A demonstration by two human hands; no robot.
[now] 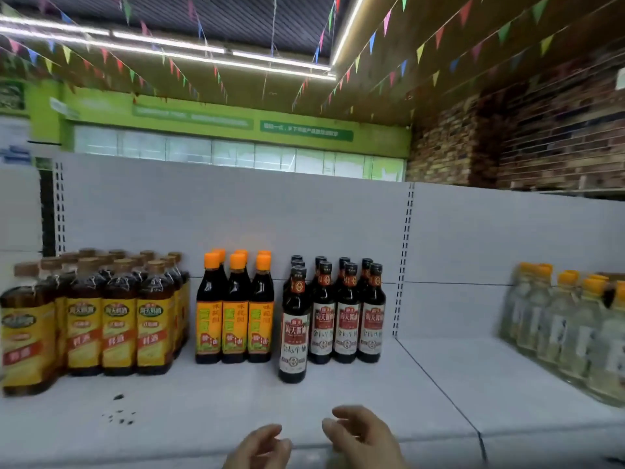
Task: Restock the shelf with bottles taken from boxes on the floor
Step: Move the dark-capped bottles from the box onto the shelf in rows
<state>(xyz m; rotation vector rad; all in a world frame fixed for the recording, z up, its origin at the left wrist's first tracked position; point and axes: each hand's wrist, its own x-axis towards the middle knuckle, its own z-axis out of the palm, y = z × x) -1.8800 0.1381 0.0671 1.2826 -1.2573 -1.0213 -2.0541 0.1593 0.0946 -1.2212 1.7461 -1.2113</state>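
Both my hands are low at the front edge of the shelf [236, 401]. My left hand [257, 446] and my right hand [363, 434] have loose, bent fingers, and I hold nothing that I can see. The boxes on the floor are out of sight.

One black-cap bottle [293, 333] stands out in front of its row, closer to the front edge than the rest. I think I could bump it when I reach in with a new bottle. It is tall and thin, so it may tip into the ones behind or roll off the front edge.

I count nine black-cap bottles [348, 326]: three in the left line and two in each of the other three lines. To their left are six orange-cap bottles [236, 309], three in front and three behind. At the left end are many yellow-label bottles [118, 326]. At the right end are clear bottles [558, 326]. Both of these groups are too crowded or blurred to count.
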